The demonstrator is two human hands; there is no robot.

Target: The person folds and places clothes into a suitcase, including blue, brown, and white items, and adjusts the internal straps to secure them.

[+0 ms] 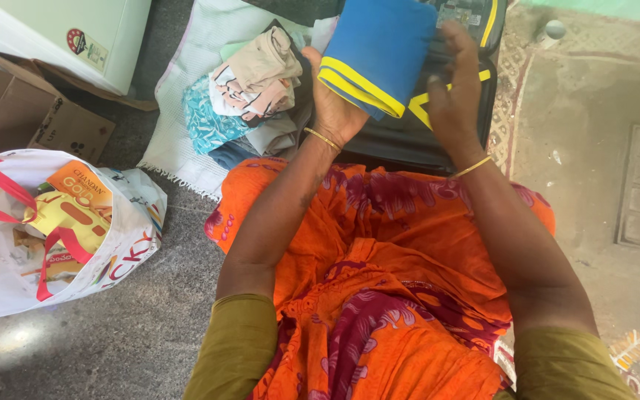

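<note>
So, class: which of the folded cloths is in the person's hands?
The blue cloth with yellow edging, held by both hands; the others lie stacked in the pile beside it.

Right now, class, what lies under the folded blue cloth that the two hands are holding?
Under the blue cloth a black suitcase with yellow trim shows. The cloth and both hands cover whatever is packed inside.
</note>
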